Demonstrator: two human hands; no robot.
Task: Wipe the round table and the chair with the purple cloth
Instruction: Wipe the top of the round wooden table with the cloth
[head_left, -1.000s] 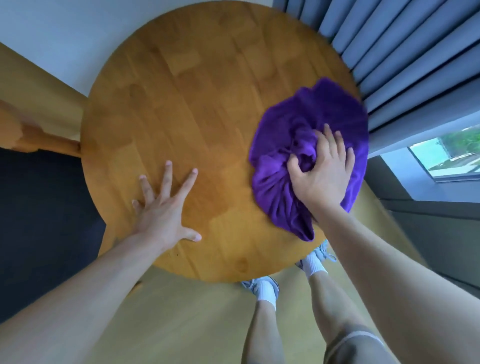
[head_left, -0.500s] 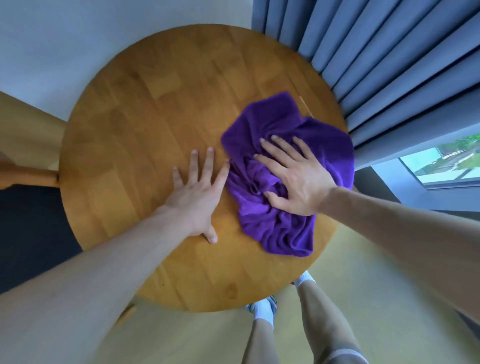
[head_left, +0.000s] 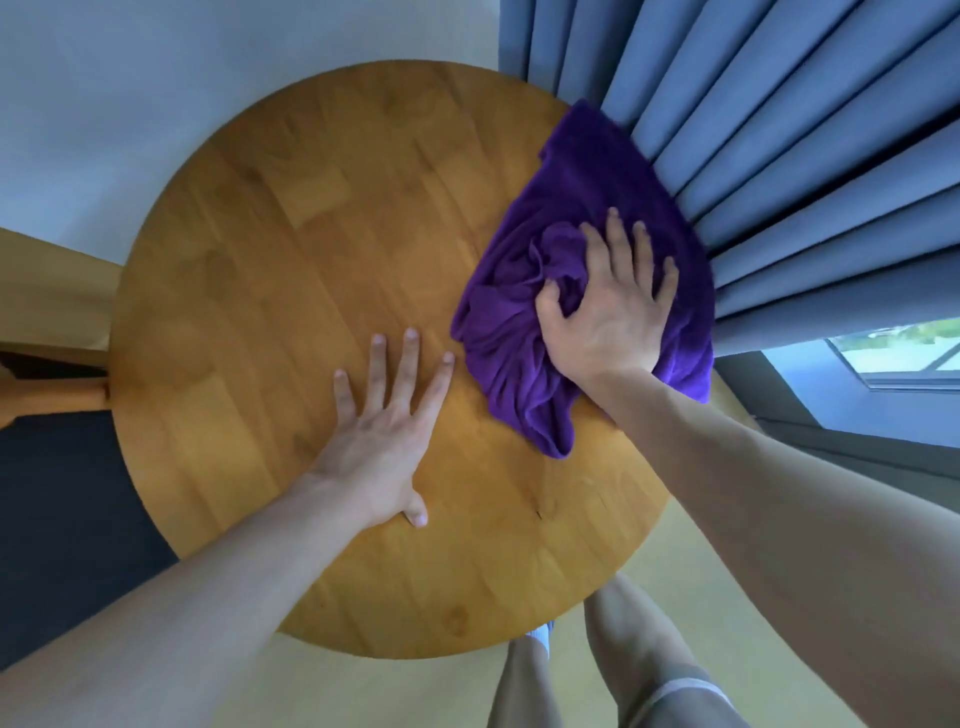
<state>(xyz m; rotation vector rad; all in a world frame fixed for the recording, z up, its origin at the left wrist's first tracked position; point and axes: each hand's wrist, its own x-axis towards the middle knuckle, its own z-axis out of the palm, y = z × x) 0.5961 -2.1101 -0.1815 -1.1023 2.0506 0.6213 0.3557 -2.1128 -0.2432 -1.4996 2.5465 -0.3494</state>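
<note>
Honey-coloured wood planks, glued edge to edge, make up the round table (head_left: 291, 291), whose smooth top fills most of the view from above. On its right side the right hand (head_left: 613, 306) presses down on the purple cloth (head_left: 582, 187), a soft, plush fabric bunched into folds; the thumb and forefinger dig into a crumpled ridge just left of the palm and pinch it, while the other fingers lie nearly straight over the flatter part. Beyond the fingertips the cloth spreads out thin to the table's far right rim, where it touches the pleated grey-blue curtain (head_left: 779, 156) (heavy vertical folds). Below the wrist a loose corner of cloth trails toward the near edge. To the left of that grasp, close to the cloth's edge, the left hand (head_left: 384, 436) lies flat on bare wood, fingers spread and straight, gripping nothing. Under the table's near rim show the person's bare legs (head_left: 524, 686) and pale yellow flooring (head_left: 395, 696).
</note>
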